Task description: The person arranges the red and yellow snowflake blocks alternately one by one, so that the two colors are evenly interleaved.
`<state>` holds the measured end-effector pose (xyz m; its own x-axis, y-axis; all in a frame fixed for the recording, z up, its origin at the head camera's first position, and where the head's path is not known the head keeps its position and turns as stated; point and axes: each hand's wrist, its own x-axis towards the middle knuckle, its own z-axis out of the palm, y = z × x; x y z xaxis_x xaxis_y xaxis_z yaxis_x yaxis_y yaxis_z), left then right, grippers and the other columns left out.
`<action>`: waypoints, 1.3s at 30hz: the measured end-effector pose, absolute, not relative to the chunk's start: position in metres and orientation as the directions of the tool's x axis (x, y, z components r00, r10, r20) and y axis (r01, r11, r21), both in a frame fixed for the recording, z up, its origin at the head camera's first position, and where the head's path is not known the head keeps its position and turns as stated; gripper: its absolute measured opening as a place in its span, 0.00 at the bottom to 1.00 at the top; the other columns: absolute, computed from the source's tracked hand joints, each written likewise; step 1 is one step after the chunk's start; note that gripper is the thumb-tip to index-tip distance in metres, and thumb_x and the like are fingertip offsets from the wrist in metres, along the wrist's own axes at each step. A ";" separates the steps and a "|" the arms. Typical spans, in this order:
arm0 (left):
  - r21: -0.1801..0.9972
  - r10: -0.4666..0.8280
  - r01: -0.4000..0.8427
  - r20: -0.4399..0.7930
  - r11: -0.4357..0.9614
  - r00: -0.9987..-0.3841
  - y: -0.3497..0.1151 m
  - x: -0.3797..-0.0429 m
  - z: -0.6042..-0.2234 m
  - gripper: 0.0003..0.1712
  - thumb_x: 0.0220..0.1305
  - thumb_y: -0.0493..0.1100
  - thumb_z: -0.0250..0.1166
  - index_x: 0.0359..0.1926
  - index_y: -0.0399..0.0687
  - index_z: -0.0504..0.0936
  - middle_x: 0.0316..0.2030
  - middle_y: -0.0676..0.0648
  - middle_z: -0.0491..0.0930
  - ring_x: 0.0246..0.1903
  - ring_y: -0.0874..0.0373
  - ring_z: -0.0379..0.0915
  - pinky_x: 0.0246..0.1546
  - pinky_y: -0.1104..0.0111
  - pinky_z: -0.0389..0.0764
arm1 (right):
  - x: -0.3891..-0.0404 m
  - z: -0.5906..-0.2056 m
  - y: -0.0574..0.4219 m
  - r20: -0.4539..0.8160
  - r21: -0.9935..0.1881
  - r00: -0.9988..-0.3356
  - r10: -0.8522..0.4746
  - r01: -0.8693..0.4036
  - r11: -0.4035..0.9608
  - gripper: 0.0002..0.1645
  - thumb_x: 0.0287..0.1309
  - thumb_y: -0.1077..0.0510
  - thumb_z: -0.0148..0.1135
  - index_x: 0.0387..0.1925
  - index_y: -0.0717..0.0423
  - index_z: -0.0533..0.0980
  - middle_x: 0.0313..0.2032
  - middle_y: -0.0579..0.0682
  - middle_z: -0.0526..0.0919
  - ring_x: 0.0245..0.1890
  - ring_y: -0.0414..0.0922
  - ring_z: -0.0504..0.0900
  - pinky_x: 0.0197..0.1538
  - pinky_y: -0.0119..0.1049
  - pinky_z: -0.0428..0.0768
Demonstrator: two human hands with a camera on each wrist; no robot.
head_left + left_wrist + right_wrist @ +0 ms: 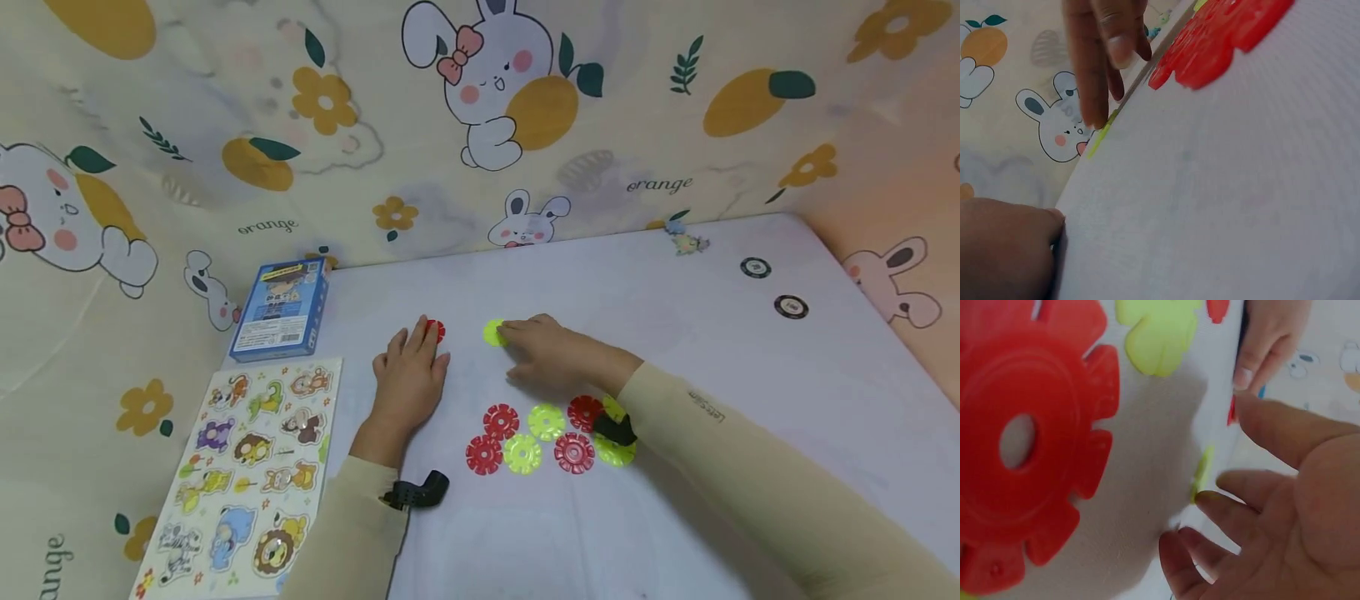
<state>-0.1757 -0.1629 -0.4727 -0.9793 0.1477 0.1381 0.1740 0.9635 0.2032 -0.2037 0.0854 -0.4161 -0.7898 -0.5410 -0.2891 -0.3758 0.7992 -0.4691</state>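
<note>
My left hand lies over a red notched plastic disc, with fingertips on it and much of the disc hidden beneath. To its right, my right hand has its fingertips at the edge of a yellow-green disc lying on the table. In the right wrist view the thumb stands apart from the other fingers. Nearer the front are several more discs in two staggered rows, among them a red disc and a yellow-green disc. The right sleeve and wrist strap partly cover the rightmost ones.
At the left lies an animal sticker board, with a blue box behind it. Two black round chips are at the far right. A small colourful figure sits by the back edge. Patterned cloth rises behind the white table.
</note>
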 end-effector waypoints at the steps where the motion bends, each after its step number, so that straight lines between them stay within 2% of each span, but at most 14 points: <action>1: 0.210 0.149 0.173 0.128 0.962 -0.981 -0.163 -0.175 -0.473 0.34 0.70 0.57 0.51 0.71 0.48 0.62 0.72 0.47 0.53 0.68 0.43 0.47 0.53 0.44 0.55 | -0.201 -0.416 0.085 -0.307 -0.432 -0.779 -0.547 -0.398 0.809 0.45 0.59 0.38 0.61 0.73 0.45 0.57 0.73 0.44 0.51 0.71 0.51 0.46 0.65 0.55 0.57; 4: 0.231 0.158 0.181 0.118 0.956 -0.980 -0.165 -0.175 -0.473 0.35 0.70 0.58 0.52 0.72 0.49 0.60 0.73 0.49 0.51 0.70 0.44 0.43 0.56 0.44 0.52 | -0.196 -0.414 0.081 -0.334 -0.363 -0.766 -0.549 -0.433 0.825 0.48 0.58 0.35 0.60 0.74 0.41 0.53 0.74 0.43 0.46 0.72 0.53 0.41 0.65 0.60 0.51; 8: 0.246 0.183 0.201 0.094 0.948 -0.979 -0.169 -0.176 -0.473 0.36 0.69 0.60 0.52 0.73 0.53 0.58 0.73 0.52 0.51 0.71 0.48 0.41 0.60 0.43 0.48 | -0.198 -0.416 0.074 -0.338 -0.307 -0.765 -0.549 -0.462 0.832 0.51 0.56 0.32 0.59 0.75 0.41 0.51 0.74 0.43 0.44 0.72 0.53 0.39 0.66 0.62 0.45; 12: 0.233 0.183 0.192 0.061 0.953 -0.981 -0.172 -0.177 -0.472 0.37 0.68 0.64 0.50 0.73 0.58 0.58 0.73 0.53 0.49 0.69 0.49 0.42 0.60 0.45 0.47 | -0.205 -0.417 0.065 -0.331 -0.309 -0.754 -0.567 -0.481 0.820 0.54 0.52 0.29 0.61 0.75 0.42 0.51 0.74 0.44 0.45 0.73 0.51 0.39 0.65 0.64 0.44; 19: 0.219 0.170 0.182 0.070 0.959 -0.983 -0.174 -0.177 -0.471 0.40 0.65 0.67 0.53 0.73 0.57 0.60 0.69 0.48 0.51 0.64 0.46 0.45 0.58 0.45 0.48 | -0.215 -0.422 0.052 -0.335 -0.316 -0.742 -0.580 -0.492 0.811 0.58 0.46 0.25 0.62 0.74 0.40 0.53 0.74 0.42 0.46 0.73 0.50 0.40 0.64 0.65 0.46; 27: 0.197 0.187 0.187 0.018 0.962 -0.982 -0.174 -0.178 -0.472 0.42 0.67 0.67 0.48 0.75 0.55 0.50 0.75 0.52 0.41 0.71 0.45 0.34 0.62 0.41 0.42 | -0.215 -0.421 0.043 -0.330 -0.303 -0.736 -0.591 -0.510 0.805 0.60 0.44 0.24 0.62 0.75 0.38 0.50 0.74 0.40 0.44 0.73 0.52 0.38 0.64 0.66 0.45; 39: 0.190 0.167 0.166 0.010 0.968 -0.986 -0.175 -0.178 -0.477 0.43 0.67 0.70 0.44 0.76 0.58 0.47 0.75 0.54 0.39 0.72 0.47 0.32 0.62 0.41 0.41 | -0.218 -0.419 0.035 -0.352 -0.348 -0.717 -0.602 -0.497 0.795 0.60 0.43 0.25 0.64 0.74 0.39 0.53 0.74 0.40 0.46 0.73 0.48 0.39 0.65 0.63 0.44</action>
<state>-0.1784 -0.1749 -0.4768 -0.9859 0.1671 0.0097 0.1659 0.9677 0.1899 -0.2178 0.0350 -0.4188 -0.7169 -0.6020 -0.3517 -0.4966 0.7950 -0.3484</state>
